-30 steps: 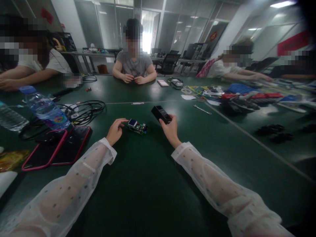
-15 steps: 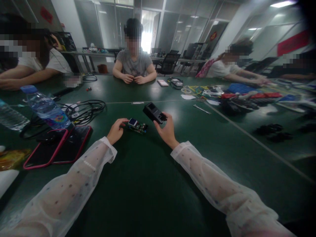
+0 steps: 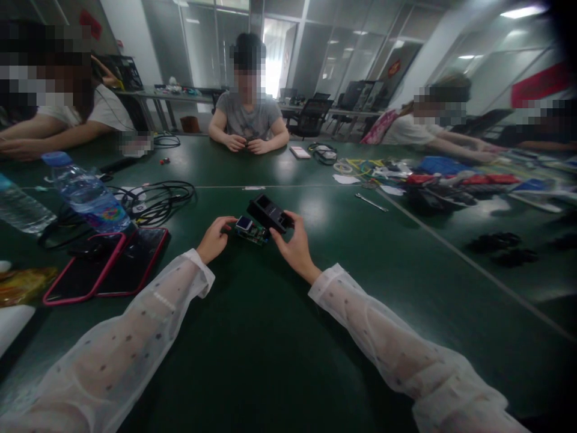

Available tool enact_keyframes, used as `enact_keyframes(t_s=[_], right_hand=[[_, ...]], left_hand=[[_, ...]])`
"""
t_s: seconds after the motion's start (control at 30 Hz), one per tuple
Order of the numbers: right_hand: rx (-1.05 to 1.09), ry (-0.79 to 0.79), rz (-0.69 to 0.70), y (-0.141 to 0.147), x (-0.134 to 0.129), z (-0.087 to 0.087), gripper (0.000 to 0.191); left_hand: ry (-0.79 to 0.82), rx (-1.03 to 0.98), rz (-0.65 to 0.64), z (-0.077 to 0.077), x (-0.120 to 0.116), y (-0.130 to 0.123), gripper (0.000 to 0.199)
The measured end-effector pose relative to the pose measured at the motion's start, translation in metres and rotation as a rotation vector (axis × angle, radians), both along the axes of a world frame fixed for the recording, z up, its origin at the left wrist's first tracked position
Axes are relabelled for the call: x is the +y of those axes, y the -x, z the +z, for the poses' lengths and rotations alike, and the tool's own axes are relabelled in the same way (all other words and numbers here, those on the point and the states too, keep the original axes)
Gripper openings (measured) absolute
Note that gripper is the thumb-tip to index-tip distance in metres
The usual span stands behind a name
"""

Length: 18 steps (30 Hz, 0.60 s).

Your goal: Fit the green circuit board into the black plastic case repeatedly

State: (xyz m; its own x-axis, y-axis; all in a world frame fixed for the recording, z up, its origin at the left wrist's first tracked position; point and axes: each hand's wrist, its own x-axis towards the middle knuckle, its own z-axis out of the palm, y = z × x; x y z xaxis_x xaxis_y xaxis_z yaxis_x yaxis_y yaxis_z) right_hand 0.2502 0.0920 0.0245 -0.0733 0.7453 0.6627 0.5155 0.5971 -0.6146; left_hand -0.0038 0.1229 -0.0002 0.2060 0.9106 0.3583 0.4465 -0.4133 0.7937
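Head: grn tbl [image 3: 270,337], glass-walled rm [image 3: 336,57]

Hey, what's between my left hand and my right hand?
In the head view: a circuit board with a small screen, and the black case your right hand holds.

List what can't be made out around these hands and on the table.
All in the head view:
Underside of the black case: turned away, hidden by its own outer face.
Far right part of the circuit board: covered by the case.
Whether the left hand touches the board: fingertips too small.
Dark items at right: blurred and dark.
Leftmost bottle: cut off by the left edge.
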Motion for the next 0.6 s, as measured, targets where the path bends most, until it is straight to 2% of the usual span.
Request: enact_keyframes(t_s=[0.17, 0.37, 0.6], right_hand=[[0.003, 0.042, 0.073, 0.0019, 0.0022, -0.0007, 0.049], [-0.089, -0.016, 0.122, 0.0038, 0.0013, -0.0005, 0.051], [-0.183, 0.028, 0.159, 0.0044, 0.0021, -0.0005, 0.052]], left_hand=[[0.022, 0.004, -0.002, 0.003, -0.0028, -0.0005, 0.062], [0.004, 0.001, -0.014, 0.0009, -0.0013, -0.0001, 0.061], [0.037, 0.01, 0.041, 0.0014, 0.0004, -0.0016, 0.06]])
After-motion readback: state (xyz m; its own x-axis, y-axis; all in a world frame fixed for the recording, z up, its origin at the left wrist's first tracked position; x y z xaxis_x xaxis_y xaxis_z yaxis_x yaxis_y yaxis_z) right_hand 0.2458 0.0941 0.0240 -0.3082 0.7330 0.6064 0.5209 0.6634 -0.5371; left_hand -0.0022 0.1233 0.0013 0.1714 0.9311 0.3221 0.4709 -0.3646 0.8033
